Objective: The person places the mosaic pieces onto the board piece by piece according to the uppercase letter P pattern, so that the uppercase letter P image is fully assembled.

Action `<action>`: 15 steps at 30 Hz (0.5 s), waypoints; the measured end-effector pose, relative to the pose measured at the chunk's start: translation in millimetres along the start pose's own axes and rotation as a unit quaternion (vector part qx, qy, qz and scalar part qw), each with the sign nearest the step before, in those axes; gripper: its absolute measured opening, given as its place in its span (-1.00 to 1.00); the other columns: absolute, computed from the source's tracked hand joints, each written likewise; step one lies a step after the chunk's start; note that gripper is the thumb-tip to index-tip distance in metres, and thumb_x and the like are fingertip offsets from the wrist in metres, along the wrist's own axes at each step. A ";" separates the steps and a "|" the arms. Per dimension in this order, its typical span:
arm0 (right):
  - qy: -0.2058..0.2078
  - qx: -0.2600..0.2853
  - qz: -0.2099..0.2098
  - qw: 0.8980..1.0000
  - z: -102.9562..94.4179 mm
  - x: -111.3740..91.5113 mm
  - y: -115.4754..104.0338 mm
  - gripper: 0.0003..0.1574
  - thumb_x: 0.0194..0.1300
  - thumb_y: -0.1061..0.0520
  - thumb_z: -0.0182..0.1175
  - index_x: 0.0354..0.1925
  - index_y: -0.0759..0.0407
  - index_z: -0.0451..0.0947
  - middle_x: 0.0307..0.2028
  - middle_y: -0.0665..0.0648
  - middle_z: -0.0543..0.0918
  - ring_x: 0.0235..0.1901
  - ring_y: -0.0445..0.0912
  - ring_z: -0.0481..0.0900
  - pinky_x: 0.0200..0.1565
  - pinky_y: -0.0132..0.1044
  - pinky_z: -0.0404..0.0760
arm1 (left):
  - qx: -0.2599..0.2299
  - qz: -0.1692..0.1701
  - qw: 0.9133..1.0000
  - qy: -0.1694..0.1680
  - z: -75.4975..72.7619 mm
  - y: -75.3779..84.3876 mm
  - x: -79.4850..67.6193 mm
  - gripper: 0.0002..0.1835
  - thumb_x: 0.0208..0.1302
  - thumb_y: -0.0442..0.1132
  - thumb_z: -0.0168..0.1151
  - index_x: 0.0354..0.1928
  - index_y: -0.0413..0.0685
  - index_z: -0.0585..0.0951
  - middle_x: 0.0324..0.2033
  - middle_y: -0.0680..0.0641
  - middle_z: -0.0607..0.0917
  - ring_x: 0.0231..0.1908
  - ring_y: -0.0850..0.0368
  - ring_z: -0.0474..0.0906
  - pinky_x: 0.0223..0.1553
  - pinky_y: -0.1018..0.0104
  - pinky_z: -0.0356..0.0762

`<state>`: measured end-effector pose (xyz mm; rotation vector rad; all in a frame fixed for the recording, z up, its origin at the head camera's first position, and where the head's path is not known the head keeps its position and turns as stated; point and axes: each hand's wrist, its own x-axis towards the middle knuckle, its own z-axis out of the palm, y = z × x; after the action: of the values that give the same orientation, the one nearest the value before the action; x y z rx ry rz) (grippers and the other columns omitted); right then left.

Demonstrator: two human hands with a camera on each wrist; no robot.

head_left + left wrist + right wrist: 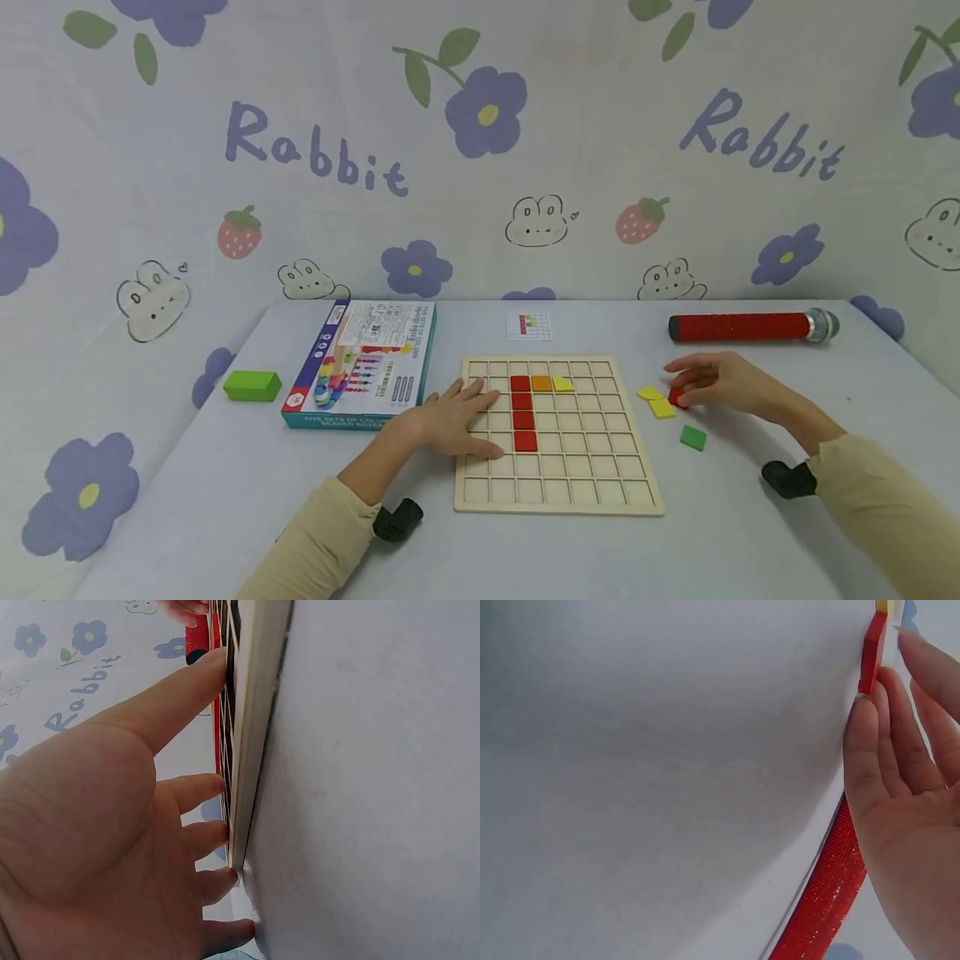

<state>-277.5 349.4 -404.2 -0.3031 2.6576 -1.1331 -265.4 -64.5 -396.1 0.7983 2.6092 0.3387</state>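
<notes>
A square wooden grid board lies in the middle of the table. My left hand rests on its left side with fingers spread; the left wrist view shows the fingertips along the board's edge. On the grid, red tiles run down one column, with an orange tile and a yellow tile beside the top one. To the right of the board, my right hand reaches over a loose red tile. Its fingertips touch that tile's edge, while the thumb stands apart.
Loose yellow tiles and a green tile lie near the right hand. Behind are a red microphone and a small pattern card. A toy box and a green block sit at left.
</notes>
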 end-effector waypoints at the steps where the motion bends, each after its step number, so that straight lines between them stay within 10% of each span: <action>1: 0.001 -0.008 -0.007 1.000 0.2 -0.3 0.0 -0.36 0.20 0.19 0.32 0.22 0.33 0.41 -0.06 0.23 0.64 -0.12 0.03 0.59 -0.06 -0.19 0.58 | 0.000 0.000 1.000 0.001 0.1 -0.2 0.1 -0.10 0.22 0.23 0.19 0.49 0.07 0.08 0.47 -0.11 -0.06 0.44 -0.15 -0.27 0.33 -0.20 -0.18; 15: 0.007 -0.069 -0.043 0.997 6.3 -4.8 -12.3 -0.41 0.09 0.34 0.37 0.11 0.38 0.48 -0.15 0.20 0.62 -0.17 0.05 0.54 -0.06 -0.06 0.58 | -0.003 -0.001 1.000 0.001 1.1 -1.1 1.1 -0.09 0.21 0.23 0.20 0.49 0.08 0.08 0.47 -0.11 -0.05 0.44 -0.15 -0.28 0.32 -0.20 -0.19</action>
<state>-269.8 338.1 -398.8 -0.4391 2.7645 -0.9788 -266.2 -64.6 -397.7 0.7943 2.6098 0.3462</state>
